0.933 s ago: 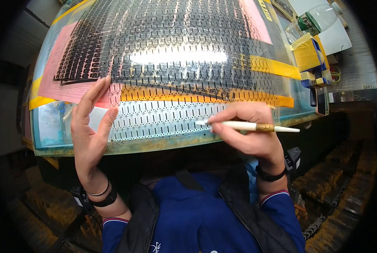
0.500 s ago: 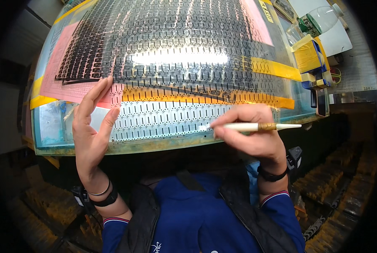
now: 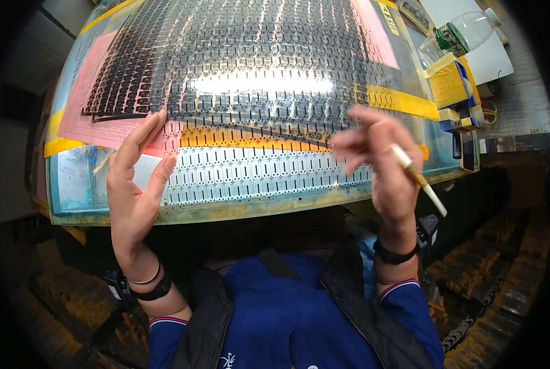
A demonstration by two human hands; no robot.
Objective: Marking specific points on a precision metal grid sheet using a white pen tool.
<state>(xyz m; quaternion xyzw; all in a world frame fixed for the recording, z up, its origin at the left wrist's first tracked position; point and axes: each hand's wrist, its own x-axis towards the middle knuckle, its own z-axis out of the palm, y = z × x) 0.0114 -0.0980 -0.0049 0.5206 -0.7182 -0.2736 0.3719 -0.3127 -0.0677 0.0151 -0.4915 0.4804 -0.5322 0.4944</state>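
Gripping a slim white stick tool (image 3: 417, 178) between thumb and first finger, right hand (image 3: 382, 169) raised above the near right part of the glass light table (image 3: 238, 209), other fingers fanned loosely open toward the dark perforated sheet (image 3: 238, 67). Running aslant from the knuckles down and to the right, long axis of the tool pointing away from the table, white tip off past the table's near edge, brownish band midway along. Lying up and to the left of those fingertips, dark sheet spread over the far and middle stretch of the table, its near curling edge just beyond the raised fingers, no contact visible. Resting flat and open on the table's near left part, left hand (image 3: 136, 184), holding nothing, fingertips reaching the near left corner of the dark sheet where it overlaps pink paper (image 3: 90, 117), heel of the palm at the table's near rim. Nearer to the sheet's edge, then, the left hand; hovering clear of it, the right. Lying between the two hands on the table's near strip, a white slotted sheet (image 3: 250, 175), with a yellow tape band (image 3: 250, 141) just beyond it. Standing off the table's far right corner, a clear plastic bottle (image 3: 465, 31), and just right of the table's right edge a yellow and blue box (image 3: 453, 86).
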